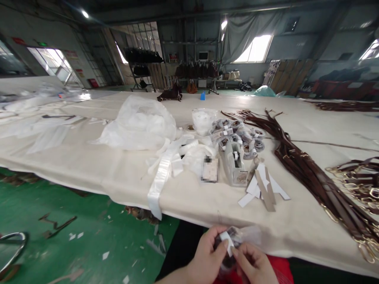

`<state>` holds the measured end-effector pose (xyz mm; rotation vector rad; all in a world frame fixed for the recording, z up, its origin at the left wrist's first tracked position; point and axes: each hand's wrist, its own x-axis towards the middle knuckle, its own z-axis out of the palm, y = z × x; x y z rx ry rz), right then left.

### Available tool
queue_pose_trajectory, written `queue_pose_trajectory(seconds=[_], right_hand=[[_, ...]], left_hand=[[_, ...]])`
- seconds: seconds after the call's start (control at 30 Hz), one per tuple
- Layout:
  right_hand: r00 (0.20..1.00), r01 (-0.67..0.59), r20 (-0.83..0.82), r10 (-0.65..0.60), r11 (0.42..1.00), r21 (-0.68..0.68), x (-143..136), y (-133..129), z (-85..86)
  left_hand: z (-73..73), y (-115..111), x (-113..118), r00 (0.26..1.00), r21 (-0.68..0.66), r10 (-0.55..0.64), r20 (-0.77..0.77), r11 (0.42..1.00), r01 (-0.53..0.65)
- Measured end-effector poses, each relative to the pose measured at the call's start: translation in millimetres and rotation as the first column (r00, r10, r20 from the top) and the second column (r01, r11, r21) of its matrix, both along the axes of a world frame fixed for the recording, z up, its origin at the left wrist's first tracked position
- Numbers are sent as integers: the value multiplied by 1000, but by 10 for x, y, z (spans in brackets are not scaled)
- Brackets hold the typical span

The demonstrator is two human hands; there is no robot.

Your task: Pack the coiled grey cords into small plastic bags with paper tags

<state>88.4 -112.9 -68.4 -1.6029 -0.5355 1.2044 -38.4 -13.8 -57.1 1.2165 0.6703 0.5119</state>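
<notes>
Below the table's front edge, both hands are closed on a small bundle [235, 236] in clear plastic, with something dark inside that looks like a coiled strap. My left hand [207, 254] grips it from the left, its thumb pressing on a white strip [226, 241] across the wrap. From the right, my right hand [253, 262] pinches at the lower end of that strip. Loose plastic sticks out past the right fingers. Parts of the bundle are hidden by the fingers. Above on the table stands a tape dispenser [233, 165], next to several paper strips [262, 187].
Wrapped, coiled straps [237, 132] are heaped behind the dispenser. Long brown straps [293, 157] with metal clasps lie across the right side. A large clear plastic bag [139, 124] sits left of centre. White ribbon [160, 185] hangs over the table's front edge.
</notes>
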Motion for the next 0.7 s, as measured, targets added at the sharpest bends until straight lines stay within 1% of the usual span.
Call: queue_pose_trajectory(seconds=[0.07,0.13,0.27,0.33,0.43,0.5,0.57,0.63,0.7], right_hand=[[999,31,34,-31,1000,-3,-11,5,-32],[999,16,30,-15,1000,-7,-18,2,-68],[991,-109,-80,109,994,4,-2,6,-154],[979,-146,-142,148,989,23,-2,20,-180],[979,-101,-171,108,994,51,-33,46,-191],[985,-62,-156,73,995,72,-61,57,-196],[985,-65,-153,78,994,87,-86,58,-209],[986,-40,-157,56,994,99,-109,50,-226],[988,34,-151,-17,993,115,-131,39,-234]], left_hand=[[8,-4,1,1000,-2,-10,11,1000,10],[19,-4,4,1000,16,7,-2,1000,-7],[30,3,1,988,68,134,-79,989,-129],[23,2,-8,980,90,170,-103,983,-161],[-19,-16,-34,985,135,141,-101,983,-127],[-60,-32,-58,985,236,136,-106,966,-108],[-85,-43,-84,983,395,142,-113,914,-87],[-72,-43,-100,988,556,121,-91,830,-50],[-26,-27,-100,996,669,69,-49,743,-19]])
